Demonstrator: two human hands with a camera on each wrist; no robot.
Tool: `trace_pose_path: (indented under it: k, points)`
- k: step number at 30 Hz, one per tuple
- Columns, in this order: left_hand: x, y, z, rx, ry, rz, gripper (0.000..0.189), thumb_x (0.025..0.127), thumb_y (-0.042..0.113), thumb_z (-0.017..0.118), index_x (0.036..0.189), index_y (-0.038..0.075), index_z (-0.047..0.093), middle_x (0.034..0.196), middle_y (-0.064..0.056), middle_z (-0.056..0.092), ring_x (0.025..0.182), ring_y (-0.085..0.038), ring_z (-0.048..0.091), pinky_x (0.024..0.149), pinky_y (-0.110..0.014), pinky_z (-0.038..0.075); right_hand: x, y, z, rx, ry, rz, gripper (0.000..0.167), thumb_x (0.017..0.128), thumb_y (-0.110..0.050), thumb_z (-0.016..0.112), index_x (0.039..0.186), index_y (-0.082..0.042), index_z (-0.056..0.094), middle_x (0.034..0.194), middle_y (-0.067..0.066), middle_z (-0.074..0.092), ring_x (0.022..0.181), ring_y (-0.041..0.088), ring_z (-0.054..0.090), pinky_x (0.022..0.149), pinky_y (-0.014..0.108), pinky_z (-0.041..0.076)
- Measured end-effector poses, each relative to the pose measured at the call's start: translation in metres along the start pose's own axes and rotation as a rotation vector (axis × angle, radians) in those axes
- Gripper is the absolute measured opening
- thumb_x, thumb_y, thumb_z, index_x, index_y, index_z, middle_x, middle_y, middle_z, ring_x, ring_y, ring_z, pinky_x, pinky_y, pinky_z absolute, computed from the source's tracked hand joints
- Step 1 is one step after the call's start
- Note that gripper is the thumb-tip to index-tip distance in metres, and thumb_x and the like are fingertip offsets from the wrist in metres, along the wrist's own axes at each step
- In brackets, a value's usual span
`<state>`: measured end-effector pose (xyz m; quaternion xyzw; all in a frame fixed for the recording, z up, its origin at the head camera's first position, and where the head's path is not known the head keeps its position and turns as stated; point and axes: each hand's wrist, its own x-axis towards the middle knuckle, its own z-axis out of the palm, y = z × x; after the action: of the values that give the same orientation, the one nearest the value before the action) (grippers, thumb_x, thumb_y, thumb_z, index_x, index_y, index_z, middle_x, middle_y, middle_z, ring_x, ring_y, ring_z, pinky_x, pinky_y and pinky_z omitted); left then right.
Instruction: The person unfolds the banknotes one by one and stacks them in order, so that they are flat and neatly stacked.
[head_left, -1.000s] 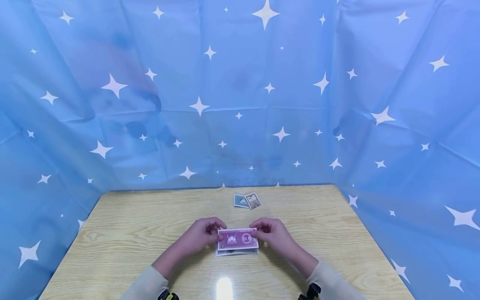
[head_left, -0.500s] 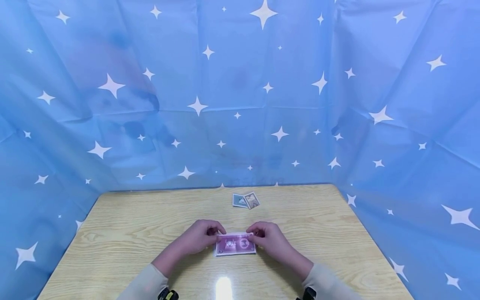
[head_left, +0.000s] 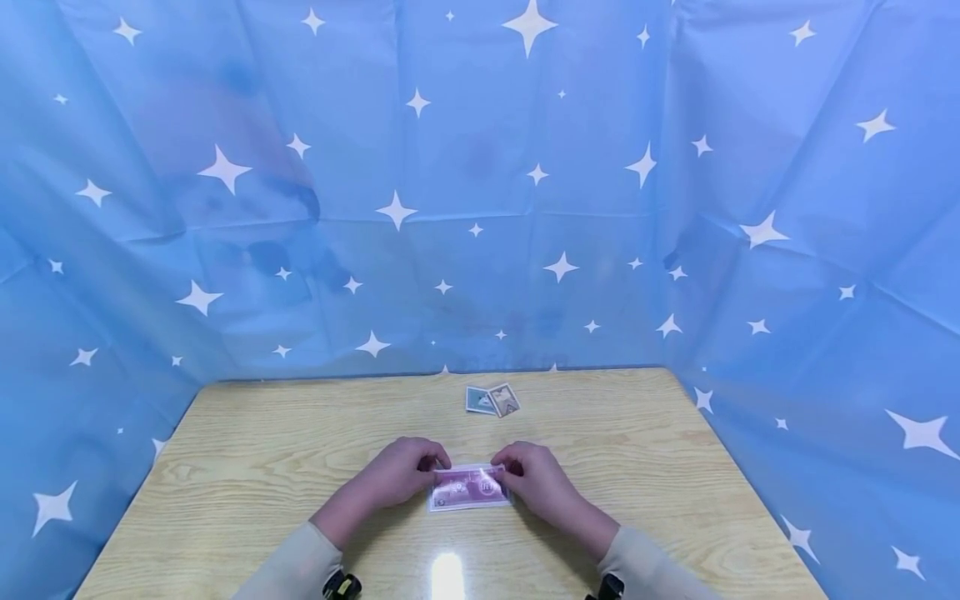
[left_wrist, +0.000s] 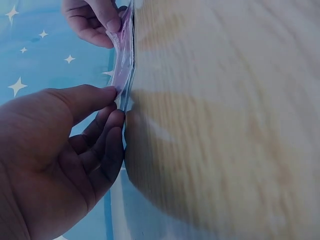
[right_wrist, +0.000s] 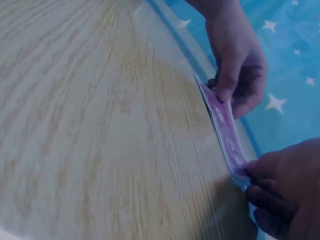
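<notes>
A purple banknote (head_left: 471, 492) lies low over the wooden table, with the pale edge of at least one more note showing beneath it. Its far left corner is pinched by my left hand (head_left: 401, 473), thumb on top. At the far right corner my right hand (head_left: 534, 479) pinches it the same way. The left wrist view shows the left thumb on the note (left_wrist: 124, 60), which bows slightly between both hands. Seen from the right wrist, the purple note (right_wrist: 225, 127) sits on a thin layered edge; how many notes lie under it I cannot tell.
Two small notes or cards, one bluish (head_left: 478, 400) and one brown (head_left: 504, 400), overlap farther back on the wooden table (head_left: 300, 433). Behind and beside the table hangs a blue curtain (head_left: 480, 167) with white stars.
Both hands have lowered the purple note towards me onto the pale note beneath, which it now mostly covers. In the last half second they have barely moved.
</notes>
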<state>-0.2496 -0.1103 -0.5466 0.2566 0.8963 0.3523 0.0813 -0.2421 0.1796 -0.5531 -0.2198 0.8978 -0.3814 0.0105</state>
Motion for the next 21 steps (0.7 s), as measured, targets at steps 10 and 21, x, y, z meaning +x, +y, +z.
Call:
trace_pose_path:
  k: [10,21]
  points:
    - [0.0009,0.0012,0.0013,0.024,-0.005,-0.023,0.016,0.095,0.006,0.084,0.105,0.018,0.081,0.093,0.009,0.064,0.087,-0.01,0.06,0.079,-0.032,0.055,-0.0012,-0.0002,0.0038,-0.143,-0.023,-0.026,0.013,0.095,-0.009,0.086,0.106,-0.014,0.084,0.095,-0.011,0.061,0.084,0.005,0.057,0.074,0.027,0.054]
    - [0.0004,0.0027,-0.0005,0.029,-0.007,-0.008,0.017,0.094,0.004,0.084,0.106,0.015,0.081,0.096,0.005,0.063,0.091,-0.014,0.063,0.083,-0.032,0.056,0.0008,-0.0003,0.0008,-0.112,-0.041,0.011,0.012,0.097,-0.013,0.086,0.108,-0.015,0.084,0.099,-0.009,0.059,0.087,0.008,0.057,0.075,0.026,0.054]
